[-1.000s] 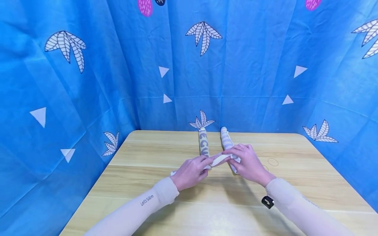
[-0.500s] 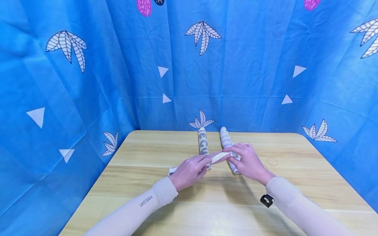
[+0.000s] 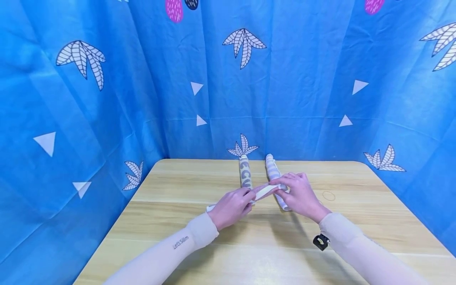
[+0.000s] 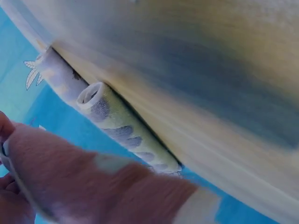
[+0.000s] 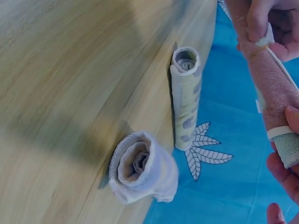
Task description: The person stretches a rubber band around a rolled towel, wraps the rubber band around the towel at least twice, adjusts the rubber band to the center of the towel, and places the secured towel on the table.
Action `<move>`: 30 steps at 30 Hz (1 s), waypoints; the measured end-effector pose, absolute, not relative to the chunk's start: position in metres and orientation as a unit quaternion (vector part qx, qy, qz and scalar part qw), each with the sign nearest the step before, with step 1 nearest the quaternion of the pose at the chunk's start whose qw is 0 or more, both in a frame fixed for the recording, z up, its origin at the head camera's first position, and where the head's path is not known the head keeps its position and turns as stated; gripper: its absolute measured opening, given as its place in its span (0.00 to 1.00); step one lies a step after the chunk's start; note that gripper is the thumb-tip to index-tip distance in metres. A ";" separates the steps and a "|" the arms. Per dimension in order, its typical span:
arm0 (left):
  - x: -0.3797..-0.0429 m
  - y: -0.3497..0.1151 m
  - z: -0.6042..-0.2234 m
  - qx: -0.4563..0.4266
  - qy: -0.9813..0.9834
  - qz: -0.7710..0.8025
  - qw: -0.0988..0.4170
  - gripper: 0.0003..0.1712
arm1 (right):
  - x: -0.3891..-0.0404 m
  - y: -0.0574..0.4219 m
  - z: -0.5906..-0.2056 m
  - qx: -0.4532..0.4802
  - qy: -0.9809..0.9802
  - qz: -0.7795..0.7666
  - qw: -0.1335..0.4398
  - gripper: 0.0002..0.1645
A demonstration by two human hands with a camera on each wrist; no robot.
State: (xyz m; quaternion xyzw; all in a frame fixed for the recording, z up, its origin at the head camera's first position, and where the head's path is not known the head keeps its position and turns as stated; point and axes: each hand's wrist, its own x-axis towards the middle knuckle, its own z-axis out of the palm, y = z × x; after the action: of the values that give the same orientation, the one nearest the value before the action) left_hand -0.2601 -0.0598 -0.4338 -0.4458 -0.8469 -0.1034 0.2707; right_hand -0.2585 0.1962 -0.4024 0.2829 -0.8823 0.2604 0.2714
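Head view, left grip [image 3: 231, 208] and right grip [image 3: 300, 197] pinching pink roll [image 3: 263, 192]; 2 rolls [image 3: 245, 174] partly behind

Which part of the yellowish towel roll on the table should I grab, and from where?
I'd take the yellowish towel roll around its middle, coming from above and closing across its width. It lies on its side on the table, long and narrow, with a gap between it and the striped towel roll. Its near end shows an open coil, which might squash.
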 end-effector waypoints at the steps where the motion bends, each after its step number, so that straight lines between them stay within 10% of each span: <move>1: -0.261 -0.060 -0.436 -0.446 -0.847 -0.101 0.272 0.13 | -0.259 0.196 -0.403 0.282 -0.883 0.260 0.269 0.18; 22: -0.264 -0.062 -0.434 -0.364 -0.895 -0.181 0.185 0.23 | -0.258 0.202 -0.396 0.190 -0.895 0.392 0.092 0.19; 30: -0.261 -0.067 -0.431 -0.326 -0.879 -0.345 0.033 0.16 | -0.257 0.209 -0.405 0.338 -0.877 0.284 0.188 0.31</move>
State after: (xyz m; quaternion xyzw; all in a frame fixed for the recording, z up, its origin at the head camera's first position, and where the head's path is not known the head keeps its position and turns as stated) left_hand -0.2612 -0.0668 -0.4310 -0.3262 -0.8795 -0.3450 0.0332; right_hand -0.2574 0.2094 -0.4050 0.3382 -0.8773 0.2839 0.1879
